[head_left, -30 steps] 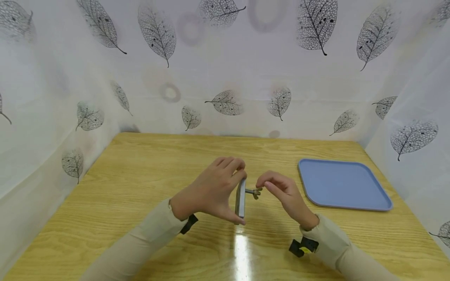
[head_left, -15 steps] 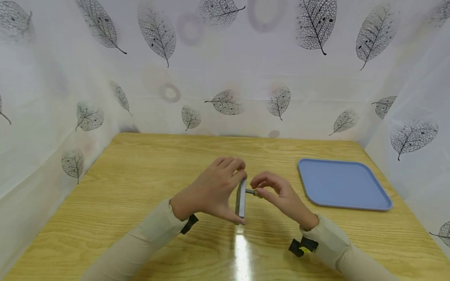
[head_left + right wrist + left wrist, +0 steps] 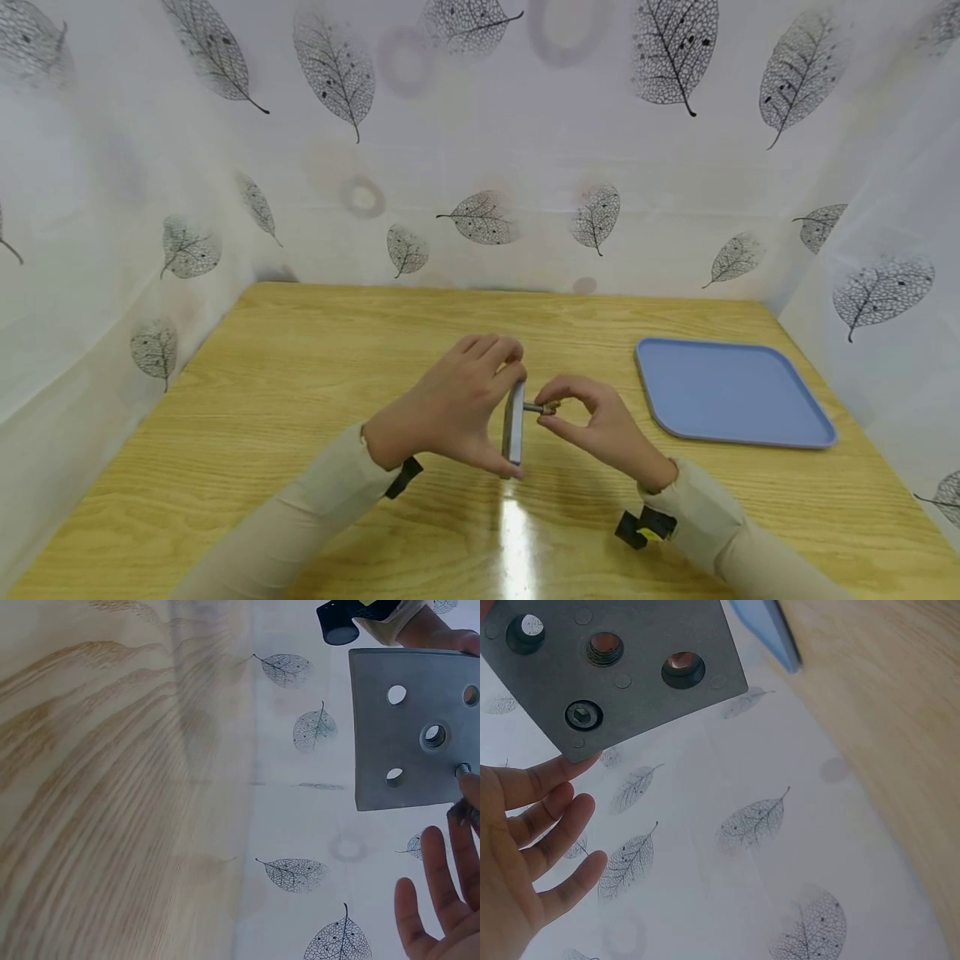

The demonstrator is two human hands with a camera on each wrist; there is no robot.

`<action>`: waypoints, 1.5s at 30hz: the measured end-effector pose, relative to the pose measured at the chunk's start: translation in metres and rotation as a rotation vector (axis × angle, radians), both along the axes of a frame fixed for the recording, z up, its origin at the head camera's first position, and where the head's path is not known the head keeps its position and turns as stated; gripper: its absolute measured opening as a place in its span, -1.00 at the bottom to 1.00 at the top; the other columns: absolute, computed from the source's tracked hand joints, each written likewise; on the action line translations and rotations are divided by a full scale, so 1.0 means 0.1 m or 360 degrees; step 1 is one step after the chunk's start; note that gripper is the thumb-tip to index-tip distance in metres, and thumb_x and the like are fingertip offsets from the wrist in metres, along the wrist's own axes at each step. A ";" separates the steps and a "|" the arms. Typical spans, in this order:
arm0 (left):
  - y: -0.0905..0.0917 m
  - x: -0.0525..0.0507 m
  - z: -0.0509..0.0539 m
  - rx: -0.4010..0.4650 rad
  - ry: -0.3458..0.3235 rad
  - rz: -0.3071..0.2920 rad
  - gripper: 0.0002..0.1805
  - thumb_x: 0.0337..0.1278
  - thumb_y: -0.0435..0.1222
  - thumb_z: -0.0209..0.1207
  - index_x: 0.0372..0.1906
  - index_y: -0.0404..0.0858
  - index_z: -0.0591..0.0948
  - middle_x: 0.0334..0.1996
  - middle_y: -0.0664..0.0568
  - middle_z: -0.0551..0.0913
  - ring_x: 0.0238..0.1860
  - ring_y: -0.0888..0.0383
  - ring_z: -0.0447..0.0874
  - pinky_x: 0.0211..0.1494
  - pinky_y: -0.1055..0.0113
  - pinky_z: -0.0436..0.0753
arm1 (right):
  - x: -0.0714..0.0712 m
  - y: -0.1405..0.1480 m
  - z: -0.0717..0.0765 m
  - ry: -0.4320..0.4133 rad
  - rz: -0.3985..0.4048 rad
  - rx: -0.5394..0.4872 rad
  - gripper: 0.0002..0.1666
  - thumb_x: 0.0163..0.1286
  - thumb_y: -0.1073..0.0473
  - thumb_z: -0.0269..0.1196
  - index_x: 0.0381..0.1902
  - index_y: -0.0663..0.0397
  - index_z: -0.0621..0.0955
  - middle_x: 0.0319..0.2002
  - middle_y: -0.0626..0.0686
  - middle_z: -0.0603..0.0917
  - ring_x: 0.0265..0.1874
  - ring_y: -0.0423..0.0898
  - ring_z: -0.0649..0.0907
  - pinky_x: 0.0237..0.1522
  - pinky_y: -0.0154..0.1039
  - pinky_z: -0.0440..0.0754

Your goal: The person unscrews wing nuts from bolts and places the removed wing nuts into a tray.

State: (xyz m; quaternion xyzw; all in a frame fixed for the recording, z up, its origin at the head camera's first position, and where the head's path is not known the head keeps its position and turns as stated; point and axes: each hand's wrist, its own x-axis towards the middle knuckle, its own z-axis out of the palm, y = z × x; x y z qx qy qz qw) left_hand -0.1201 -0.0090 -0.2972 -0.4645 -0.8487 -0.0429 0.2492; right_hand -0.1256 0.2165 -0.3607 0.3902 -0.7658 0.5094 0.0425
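Note:
Upright above the table, a grey square metal plate (image 3: 513, 423) is gripped at its top and bottom edges by my left hand (image 3: 457, 404). The left wrist view shows the plate (image 3: 641, 690) with several holes and a hex-socket bolt head (image 3: 583, 715) sunk in one. From the plate's right side a bolt (image 3: 532, 407) sticks out, with a brass-coloured wing nut (image 3: 551, 408) on it. My right hand (image 3: 611, 429) pinches the wing nut between thumb and forefinger. In the right wrist view that hand (image 3: 450, 900) partly hides the nut, its other fingers spread.
A blue tray (image 3: 735, 396) lies on the wooden table (image 3: 337, 350) at the right, beyond my right hand. White sheeting with leaf prints (image 3: 480, 150) stands behind the table and along both sides.
My right hand has moved slightly left and its thumb has come under the wing nut, which it now pinches. The nut has turned. My left hand and the plate have stayed still.

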 end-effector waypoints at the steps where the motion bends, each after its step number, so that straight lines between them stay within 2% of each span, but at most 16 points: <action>1: 0.00 0.00 0.00 0.0002 0.0002 -0.0001 -0.01 -0.70 0.57 0.15 -0.22 -0.17 0.55 -0.15 0.05 0.43 -0.15 0.13 0.40 0.01 0.25 0.44 | 0.00 0.00 0.00 0.0039 -0.0003 -0.0017 -0.69 0.19 0.42 0.26 -0.16 -0.03 0.58 -0.22 -0.03 0.63 -0.22 -0.25 0.59 -0.13 -0.30 0.57; 5: 0.01 -0.01 0.01 0.0001 0.0017 -0.0001 0.00 -0.70 0.58 0.14 -0.22 -0.16 0.55 -0.14 0.05 0.43 -0.15 0.14 0.40 0.01 0.24 0.45 | -0.01 -0.01 -0.01 0.0162 -0.0003 -0.0070 -0.65 0.12 0.47 0.30 -0.19 0.00 0.56 -0.24 -0.01 0.60 -0.28 -0.25 0.56 -0.16 -0.35 0.53; 10: 0.01 -0.01 0.02 -0.0006 0.0032 -0.0003 0.00 -0.70 0.59 0.13 -0.22 -0.16 0.55 -0.15 0.05 0.43 -0.17 0.14 0.40 0.01 0.25 0.44 | 0.00 -0.02 0.01 0.0220 0.0025 -0.0011 -0.59 0.11 0.43 0.33 -0.09 0.03 0.53 -0.16 0.03 0.60 -0.15 -0.21 0.57 -0.04 -0.31 0.53; 13: 0.01 -0.01 0.02 -0.0015 0.0036 0.0000 -0.01 -0.69 0.59 0.13 -0.22 -0.16 0.55 -0.15 0.04 0.43 -0.16 0.14 0.40 0.01 0.24 0.44 | 0.00 -0.02 0.03 0.0140 0.0077 0.0004 -0.68 0.26 0.41 0.19 -0.03 0.10 0.52 -0.11 0.07 0.60 -0.08 -0.22 0.58 -0.05 -0.27 0.55; 15: 0.01 -0.01 0.02 -0.0023 0.0035 0.0004 -0.01 -0.69 0.59 0.13 -0.22 -0.16 0.55 -0.14 0.04 0.44 -0.16 0.13 0.40 0.01 0.24 0.45 | -0.01 -0.02 0.04 0.0035 0.0123 -0.0014 -0.74 0.37 0.40 0.04 -0.03 0.15 0.53 -0.12 0.10 0.62 -0.11 -0.24 0.59 -0.10 -0.25 0.56; 18: 0.01 0.00 0.02 -0.0029 0.0023 0.0008 -0.01 -0.69 0.59 0.13 -0.23 -0.16 0.55 -0.14 0.04 0.44 -0.15 0.13 0.41 0.02 0.24 0.45 | -0.01 -0.01 0.06 -0.0107 0.0189 -0.0031 -0.71 0.46 0.38 -0.11 -0.05 0.21 0.54 -0.17 0.17 0.63 -0.17 -0.24 0.61 -0.13 -0.24 0.56; 20: 0.01 0.00 0.02 -0.0029 0.0011 0.0007 -0.01 -0.70 0.59 0.13 -0.23 -0.16 0.55 -0.14 0.04 0.44 -0.15 0.13 0.40 0.01 0.24 0.45 | -0.02 0.00 0.06 -0.0161 0.0213 -0.0027 -0.71 0.47 0.36 -0.11 -0.06 0.21 0.55 -0.20 0.21 0.63 -0.21 -0.24 0.60 -0.15 -0.23 0.56; 23: 0.00 0.00 0.02 -0.0028 -0.0005 0.0006 0.00 -0.70 0.59 0.14 -0.23 -0.16 0.54 -0.14 0.04 0.43 -0.15 0.13 0.39 0.01 0.24 0.44 | -0.01 0.01 0.05 -0.0163 0.0201 -0.0021 -0.75 0.43 0.38 -0.04 -0.08 0.18 0.56 -0.26 0.15 0.62 -0.31 -0.21 0.59 -0.19 -0.23 0.54; 27: 0.00 0.00 0.01 -0.0032 -0.0009 0.0012 0.00 -0.70 0.59 0.14 -0.22 -0.17 0.55 -0.14 0.04 0.42 -0.15 0.13 0.39 0.02 0.24 0.44 | 0.00 0.02 0.02 -0.0128 0.0091 0.0000 -0.74 0.32 0.42 0.11 -0.11 0.05 0.57 -0.24 -0.01 0.63 -0.30 -0.23 0.58 -0.14 -0.24 0.54; 30: 0.00 0.01 0.01 -0.0029 -0.0015 0.0016 0.00 -0.70 0.58 0.14 -0.22 -0.17 0.55 -0.14 0.04 0.42 -0.15 0.13 0.39 0.02 0.24 0.44 | 0.01 0.02 -0.01 -0.0021 0.0009 0.0022 -0.69 0.24 0.43 0.20 -0.13 -0.02 0.57 -0.20 -0.06 0.63 -0.22 -0.25 0.60 -0.09 -0.24 0.55; 35: 0.00 0.01 0.02 -0.0024 -0.0016 0.0012 0.00 -0.69 0.58 0.15 -0.21 -0.17 0.54 -0.14 0.04 0.42 -0.16 0.13 0.39 0.02 0.23 0.45 | -0.01 0.00 -0.05 0.0325 -0.0014 -0.0043 -0.68 0.14 0.44 0.30 -0.17 0.05 0.57 -0.26 -0.01 0.62 -0.28 -0.23 0.59 -0.19 -0.31 0.57; 39: 0.00 0.01 0.02 -0.0017 -0.0011 0.0009 -0.01 -0.69 0.57 0.16 -0.22 -0.17 0.55 -0.15 0.04 0.42 -0.17 0.13 0.39 0.01 0.24 0.45 | -0.04 -0.02 -0.06 0.0667 -0.0009 -0.0124 -0.85 0.26 0.27 0.25 -0.20 0.14 0.59 -0.27 0.06 0.61 -0.30 -0.17 0.59 -0.16 -0.41 0.56; 41: 0.00 0.01 0.02 -0.0018 -0.0002 0.0012 -0.01 -0.70 0.58 0.15 -0.22 -0.17 0.55 -0.15 0.04 0.42 -0.17 0.13 0.39 0.02 0.24 0.45 | -0.05 -0.03 -0.06 0.0791 -0.0021 -0.0131 -0.81 0.31 0.17 0.21 -0.21 0.19 0.59 -0.26 0.08 0.60 -0.28 -0.14 0.58 -0.13 -0.42 0.54; 43: 0.01 0.01 0.02 -0.0018 -0.0001 0.0012 -0.01 -0.70 0.58 0.15 -0.22 -0.17 0.55 -0.15 0.05 0.42 -0.17 0.14 0.39 0.01 0.24 0.45 | -0.04 -0.03 -0.05 0.0803 -0.0032 -0.0102 -0.73 0.33 0.10 0.18 -0.17 0.21 0.58 -0.23 0.08 0.60 -0.25 -0.12 0.58 -0.08 -0.41 0.52; 45: 0.00 0.01 0.02 -0.0023 0.0002 0.0016 -0.01 -0.69 0.58 0.14 -0.22 -0.16 0.55 -0.16 0.05 0.42 -0.17 0.14 0.39 0.01 0.25 0.44 | -0.04 -0.01 -0.04 0.0675 -0.0017 -0.0055 -0.73 0.36 0.13 0.16 -0.12 0.22 0.55 -0.19 0.09 0.60 -0.19 -0.13 0.58 -0.04 -0.37 0.51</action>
